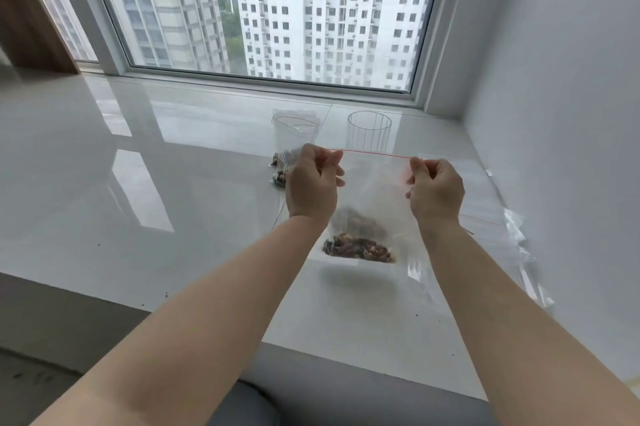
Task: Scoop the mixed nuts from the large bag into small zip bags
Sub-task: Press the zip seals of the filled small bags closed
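Nuts (360, 247) hung below your grip; left hand (311, 184) and right hand (437, 188) pinched, seemingly sealing, the clear red-striped small zip bag's (375, 183) level top.

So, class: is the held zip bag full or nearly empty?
Nearly empty. The zip bag, pinched at its top corners by the left hand and right hand, holds only a shallow layer of nuts at the bottom.

small see-through plastic zip bag (375, 197): clear, with a thin red line along the top
mixed nuts in the held bag (360, 249): brown, tan and dark, all mixed up
big see-through plastic bag at the back (294, 134): clear, red line at the mouth, brown nuts at the bottom
round clear plastic cup (369, 130): see-through with thin up-and-down stripes
shiny white tile table (138, 165): glossy white with pale window reflections and a few dark specks
flat clear empty bags on the right (485, 203): see-through, one thin red line
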